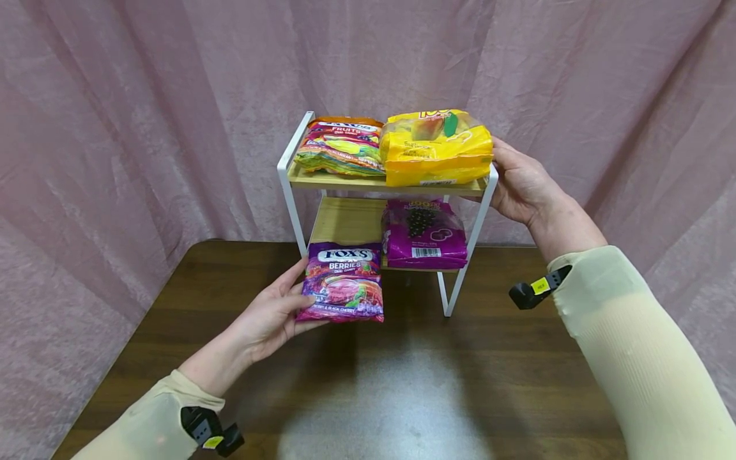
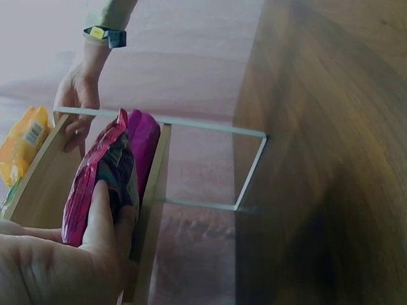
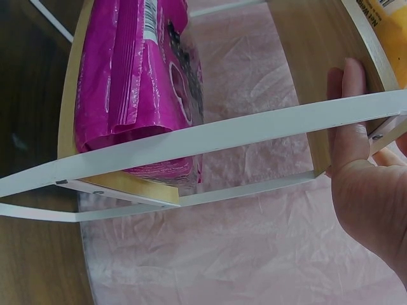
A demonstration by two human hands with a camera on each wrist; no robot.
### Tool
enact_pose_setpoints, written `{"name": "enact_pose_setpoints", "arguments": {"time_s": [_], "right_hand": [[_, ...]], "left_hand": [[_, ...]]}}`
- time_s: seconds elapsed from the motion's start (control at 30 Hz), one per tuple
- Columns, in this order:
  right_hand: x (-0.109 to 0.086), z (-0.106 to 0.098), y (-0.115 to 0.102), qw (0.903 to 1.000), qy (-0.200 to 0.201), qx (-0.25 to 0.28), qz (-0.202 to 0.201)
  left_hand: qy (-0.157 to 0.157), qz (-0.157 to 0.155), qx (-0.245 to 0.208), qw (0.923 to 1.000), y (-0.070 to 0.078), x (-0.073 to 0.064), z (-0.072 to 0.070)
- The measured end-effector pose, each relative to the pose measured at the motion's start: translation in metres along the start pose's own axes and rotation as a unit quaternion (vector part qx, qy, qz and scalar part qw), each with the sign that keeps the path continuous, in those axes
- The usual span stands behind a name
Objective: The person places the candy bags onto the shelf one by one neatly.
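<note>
My left hand [image 1: 276, 316] holds a purple bag of Fox's Berries candy [image 1: 344, 281] by its left side, thumb in front. The bag is in front of the lower shelf [image 1: 347, 220] of a two-tier rack, its print facing me. In the left wrist view the candy bag [image 2: 98, 175] appears edge-on between thumb and fingers. At the rack's right end, my right hand [image 1: 520, 182] grips the upper shelf [image 1: 345, 182] by its edge. Fingers lie against the shelf's underside in the right wrist view, beside the white metal frame [image 3: 254, 133].
On the upper shelf lie a Fox's Fruits candy bag [image 1: 342, 147] and a yellow mango-print bag [image 1: 437, 150]. A magenta bag [image 1: 425, 236] sits at the lower shelf's right. The rack stands on a dark wooden table [image 1: 402, 383] before a pink curtain [image 1: 230, 96].
</note>
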State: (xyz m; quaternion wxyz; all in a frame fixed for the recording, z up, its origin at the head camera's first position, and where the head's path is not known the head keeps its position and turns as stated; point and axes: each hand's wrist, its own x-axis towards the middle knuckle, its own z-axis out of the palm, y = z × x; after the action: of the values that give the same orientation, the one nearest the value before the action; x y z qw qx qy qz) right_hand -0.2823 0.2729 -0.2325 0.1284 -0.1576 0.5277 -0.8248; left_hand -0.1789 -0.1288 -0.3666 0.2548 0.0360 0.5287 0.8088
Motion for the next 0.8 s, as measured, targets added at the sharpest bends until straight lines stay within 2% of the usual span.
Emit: {"name": "enact_pose_setpoints", "arguments": {"time_s": [0.13,0.23,0.43,0.5,0.67,0.8], "right_hand": [[0.0,0.0,0.0,1.0,-0.004,0.001,-0.001],[0.0,0.0,0.0,1.0,-0.007,0.004,-0.002],[0.0,0.0,-0.001,1.0,-0.003,0.0,-0.001],[-0.001,0.0,-0.001,1.0,-0.002,-0.001,-0.001],[-0.001,0.0,-0.001,1.0,-0.004,-0.001,-0.002],[-0.001,0.0,0.0,1.0,-0.007,-0.003,-0.002]], "left_hand": [[0.017,-0.013,-0.034,0.9992,-0.002,-0.002,0.003],[0.021,-0.027,-0.076,0.9965,-0.004,-0.003,0.004],[0.024,-0.056,-0.162,0.9848,-0.009,-0.007,0.009],[0.017,-0.054,-0.17,0.9839,-0.01,-0.009,0.012],[-0.019,-0.032,-0.151,0.9878,-0.013,-0.011,0.016],[-0.033,-0.029,-0.16,0.9862,-0.015,-0.011,0.015]]}}
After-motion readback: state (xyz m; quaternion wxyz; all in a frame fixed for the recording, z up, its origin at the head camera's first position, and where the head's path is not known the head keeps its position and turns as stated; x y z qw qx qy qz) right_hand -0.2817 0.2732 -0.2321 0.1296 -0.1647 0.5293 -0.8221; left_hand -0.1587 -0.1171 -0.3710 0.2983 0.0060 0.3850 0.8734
